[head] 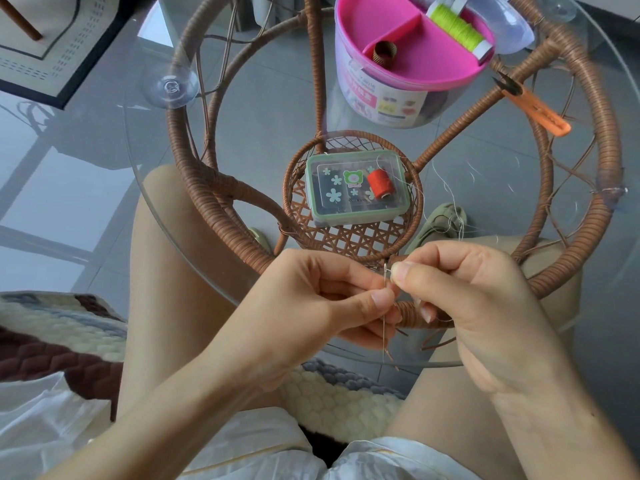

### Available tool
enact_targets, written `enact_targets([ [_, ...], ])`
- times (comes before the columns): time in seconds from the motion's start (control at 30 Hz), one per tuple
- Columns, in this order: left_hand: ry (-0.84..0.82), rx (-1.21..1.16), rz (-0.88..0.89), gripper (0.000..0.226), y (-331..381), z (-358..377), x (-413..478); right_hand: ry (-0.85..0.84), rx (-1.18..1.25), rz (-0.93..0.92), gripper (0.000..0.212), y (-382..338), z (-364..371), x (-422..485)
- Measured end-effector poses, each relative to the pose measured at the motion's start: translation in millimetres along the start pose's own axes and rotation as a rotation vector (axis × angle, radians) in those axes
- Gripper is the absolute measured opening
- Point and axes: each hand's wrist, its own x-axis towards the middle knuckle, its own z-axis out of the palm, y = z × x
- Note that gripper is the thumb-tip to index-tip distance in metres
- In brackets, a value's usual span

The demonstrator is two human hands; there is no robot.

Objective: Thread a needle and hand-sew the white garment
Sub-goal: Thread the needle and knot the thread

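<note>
Round glass worktop [242,116] over grey floor tiles [52,202]; the pink tub [408,64] at 1 o'clock has an unreadable label. At 6 o'clock, the left hand [311,306] pinches the needle [385,277] and the right hand [467,299] pinches the thread [450,223]; the white garment [41,420] lies at 7 o'clock.

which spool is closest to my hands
The red spool on the clear box is nearest; the green spool lies far back in the pink tray.

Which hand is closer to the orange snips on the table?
Right. The right hand is below the snips in the picture, slightly left of them; the left hand sits farther left.
</note>
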Motion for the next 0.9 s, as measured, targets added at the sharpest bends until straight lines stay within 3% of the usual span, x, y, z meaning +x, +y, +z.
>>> enact_targets([
  [0.9, 0.017, -0.011, -0.008, 0.013, 0.8, 1.7, 0.3, 0.006, -0.009, -0.011, 0.019, 1.3, -1.0, 0.5],
])
